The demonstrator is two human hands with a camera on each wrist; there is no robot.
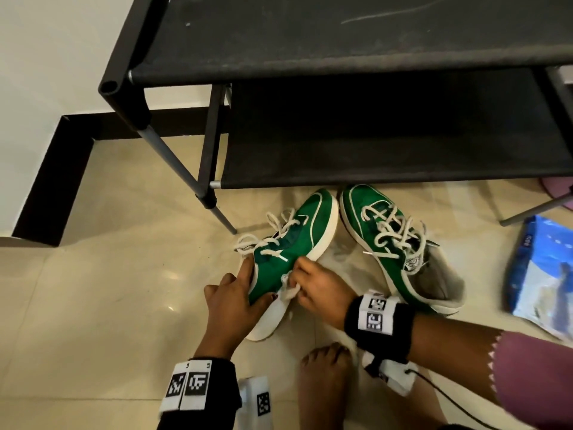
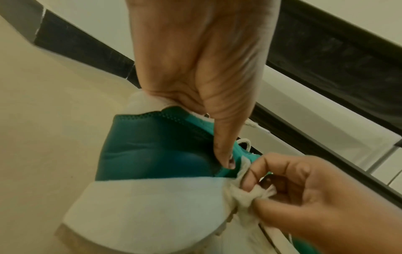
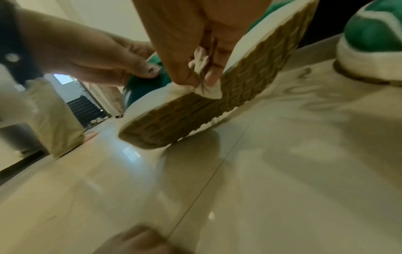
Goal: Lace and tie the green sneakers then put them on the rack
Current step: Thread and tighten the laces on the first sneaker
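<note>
My left hand [image 1: 229,301] grips the tilted near sneaker [image 1: 288,243] at its heel edge; my right hand [image 1: 322,287] pinches its lace [image 1: 290,290]. The other sneaker [image 1: 400,243] lies just beside, toes under the rack [image 1: 341,72].

Glossy cream floor [image 1: 93,305] bears two green sneakers [image 1: 403,249], black rack [image 1: 341,41].

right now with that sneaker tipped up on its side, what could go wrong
1. The left sneaker balances on its sole edge, steadied by the left hand; a hard tug could roll it.
2. The right hand pinches a frayed lace end; it may snag threading.
3. Loose lace loops could tangle.
</note>
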